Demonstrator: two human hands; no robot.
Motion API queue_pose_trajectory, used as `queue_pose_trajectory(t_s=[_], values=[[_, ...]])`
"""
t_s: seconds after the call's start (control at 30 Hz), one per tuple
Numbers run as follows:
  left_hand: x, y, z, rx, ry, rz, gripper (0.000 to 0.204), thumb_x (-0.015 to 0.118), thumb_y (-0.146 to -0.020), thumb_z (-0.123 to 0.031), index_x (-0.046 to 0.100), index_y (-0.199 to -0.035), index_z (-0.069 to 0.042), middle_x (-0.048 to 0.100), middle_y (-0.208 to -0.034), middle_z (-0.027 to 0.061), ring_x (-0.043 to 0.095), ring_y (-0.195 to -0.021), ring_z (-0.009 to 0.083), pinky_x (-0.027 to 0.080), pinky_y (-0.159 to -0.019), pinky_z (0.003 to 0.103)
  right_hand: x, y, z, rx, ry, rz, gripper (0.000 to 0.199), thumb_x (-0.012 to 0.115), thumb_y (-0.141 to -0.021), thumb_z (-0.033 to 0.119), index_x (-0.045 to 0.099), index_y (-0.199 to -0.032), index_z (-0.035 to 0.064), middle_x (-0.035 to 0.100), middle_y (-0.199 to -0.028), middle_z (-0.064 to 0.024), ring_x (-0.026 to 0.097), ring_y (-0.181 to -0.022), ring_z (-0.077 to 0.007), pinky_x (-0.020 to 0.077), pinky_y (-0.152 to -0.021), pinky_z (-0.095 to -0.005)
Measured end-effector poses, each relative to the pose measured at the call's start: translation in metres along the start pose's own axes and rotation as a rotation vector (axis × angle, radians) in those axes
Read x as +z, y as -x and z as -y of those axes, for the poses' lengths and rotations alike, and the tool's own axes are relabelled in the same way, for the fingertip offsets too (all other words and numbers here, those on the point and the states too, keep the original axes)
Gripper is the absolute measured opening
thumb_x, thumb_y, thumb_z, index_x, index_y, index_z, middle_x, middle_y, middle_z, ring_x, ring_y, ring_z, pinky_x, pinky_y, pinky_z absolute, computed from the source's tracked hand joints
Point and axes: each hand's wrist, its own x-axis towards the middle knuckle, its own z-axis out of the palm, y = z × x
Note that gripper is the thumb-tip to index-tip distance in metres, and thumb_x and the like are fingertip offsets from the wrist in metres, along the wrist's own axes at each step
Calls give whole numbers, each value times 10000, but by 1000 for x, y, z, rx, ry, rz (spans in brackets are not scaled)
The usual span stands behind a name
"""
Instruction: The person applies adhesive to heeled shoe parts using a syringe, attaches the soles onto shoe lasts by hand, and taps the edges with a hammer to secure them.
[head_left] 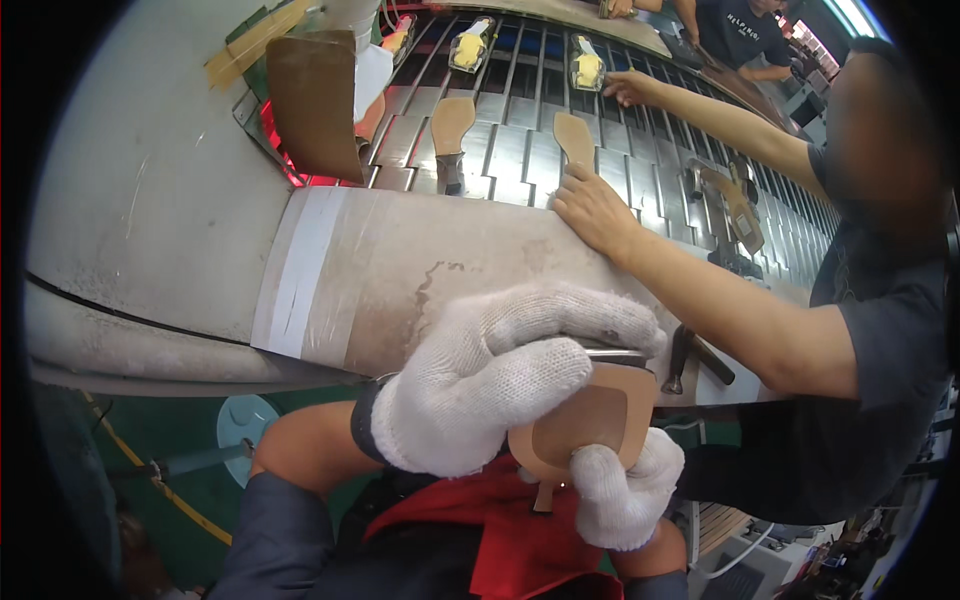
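Note:
Both my hands wear white knitted gloves. Between them is a tan shoe piece (580,425) with a darker brown panel in its middle, held over my lap close to the bench edge. My left hand (510,370) closes over its far end, where a dark strip with a shiny edge shows under the fingers. My right hand (625,490) pinches the near right rim, thumb on the brown face. A short tan strap (543,497) hangs below the piece. The underside of the piece is hidden.
Beyond the worn bench top (480,245) runs a slatted metal conveyor (520,140) carrying tan soles (574,138) and clear-and-yellow shoe-shaped pieces (587,65). A co-worker (860,270) reaches over it from the right. A hammer (680,358) lies at right; a brown flap (315,105) hangs at left.

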Motion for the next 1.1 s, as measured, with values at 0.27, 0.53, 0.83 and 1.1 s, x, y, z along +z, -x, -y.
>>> queue_pose_trajectory(t_s=[0.27,0.53,0.83,1.1], values=[[-3,11,-32,-135,-63,-80,425,662,-1062,-218,734,-1310,120,795,-1301,282,798,-1184,306,632,-1086,460,11,-1,-2,-56,212,65,125,832,-984,121,847,-938,6,733,-704,-129,737,-589,-274,561,-583,-379],[3,14,-50,-174,-339,-127,129,714,-986,1,760,-1097,47,836,-1080,170,812,-963,215,655,-930,387,23,-4,1,-100,339,142,149,839,-990,172,831,-926,37,723,-711,-134,740,-597,-292,567,-591,-397],[-44,-43,16,162,203,-4,607,483,-1234,-443,665,-1467,87,761,-1412,218,741,-1283,273,551,-1157,430,0,-49,28,26,-119,-1,428,593,-1167,267,709,-1279,-130,817,-995,-220,781,-726,-200,654,-638,-328],[-47,-53,22,173,144,-38,415,688,-1176,-268,749,-1416,65,816,-1294,123,766,-1183,170,617,-1062,329,-9,-57,17,-44,-97,-77,431,609,-1160,247,680,-1351,-133,818,-1052,-228,821,-799,-252,687,-704,-361]])
